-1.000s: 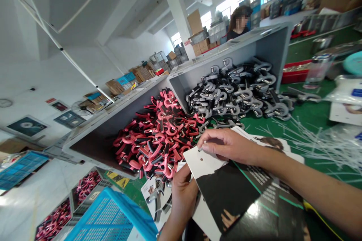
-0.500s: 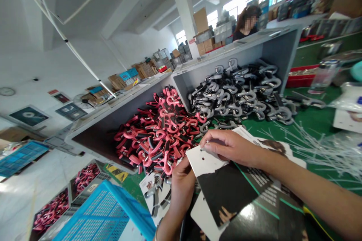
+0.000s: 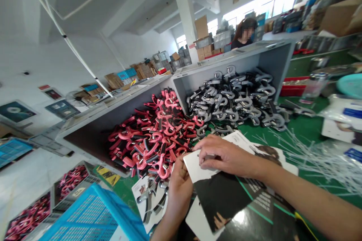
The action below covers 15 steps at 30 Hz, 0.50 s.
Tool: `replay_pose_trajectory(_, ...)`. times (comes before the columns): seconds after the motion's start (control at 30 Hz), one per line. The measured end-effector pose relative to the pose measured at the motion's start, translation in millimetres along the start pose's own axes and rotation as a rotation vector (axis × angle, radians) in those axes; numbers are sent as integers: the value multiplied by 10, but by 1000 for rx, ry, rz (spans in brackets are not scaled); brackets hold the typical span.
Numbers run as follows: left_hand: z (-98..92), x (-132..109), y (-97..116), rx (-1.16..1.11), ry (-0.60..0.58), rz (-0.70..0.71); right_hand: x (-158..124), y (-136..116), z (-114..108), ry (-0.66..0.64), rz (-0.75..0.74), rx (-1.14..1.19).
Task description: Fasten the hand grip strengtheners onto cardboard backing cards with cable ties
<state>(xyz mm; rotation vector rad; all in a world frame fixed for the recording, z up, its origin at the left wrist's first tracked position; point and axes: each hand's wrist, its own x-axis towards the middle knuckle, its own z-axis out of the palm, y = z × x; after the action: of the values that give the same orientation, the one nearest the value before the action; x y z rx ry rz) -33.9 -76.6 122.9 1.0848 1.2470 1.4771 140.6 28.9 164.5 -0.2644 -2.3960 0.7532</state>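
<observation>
A printed cardboard packaging card (image 3: pixel 213 196), white at the top and black below, is tilted in front of me. My left hand (image 3: pixel 181 184) grips its left edge, with the fingers partly hidden behind it. My right hand (image 3: pixel 223 154) is closed over the card's top, thumb and fingers pinched by the small punched holes; what they pinch is too small to make out. More printed cards (image 3: pixel 251 218) lie beneath. Left of my left hand, a grey-and-black hand grip (image 3: pixel 147 203) lies on a white card.
Two tipped grey crates hold red hand grips (image 3: pixel 158 139) and grey hand grips (image 3: pixel 234 98). Thin white plastic ties (image 3: pixel 319 162) are strewn at right on the green table. A blue basket (image 3: pixel 93 211) stands at lower left. Across the table is a person (image 3: pixel 243 34).
My right hand's fingers have shifted and curled further in at the card's top. My left hand keeps its hold on the card edge. The camera view has turned slightly.
</observation>
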Motion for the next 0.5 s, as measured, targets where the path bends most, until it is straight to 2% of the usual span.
replay_pose_trajectory(0.07,-79,-12,36,101,109,74,-9,0,-2,-1,-15,23)
replay_pose_trajectory(0.13,-166,24,100,244,303,178,-13,16,9,-20,-19,63)
replay_pose_trajectory(0.17,-195,63,139,320,329,186,-8,32,21,-33,-21,79)
replay_pose_trajectory(0.2,-207,110,180,388,281,148,1,50,33,-46,-23,88)
replay_pose_trajectory(0.27,-174,209,259,442,42,-15,33,79,38,-52,-28,87)
replay_pose_trajectory(0.33,-97,280,313,365,-151,-186,55,67,-18,-2,-5,74)
replay_pose_trajectory(0.4,-39,298,325,242,-177,-287,2,-9,-144,176,70,71)
replay_pose_trajectory(0.5,-77,192,234,174,-11,-357,-379,-221,-303,648,254,57)
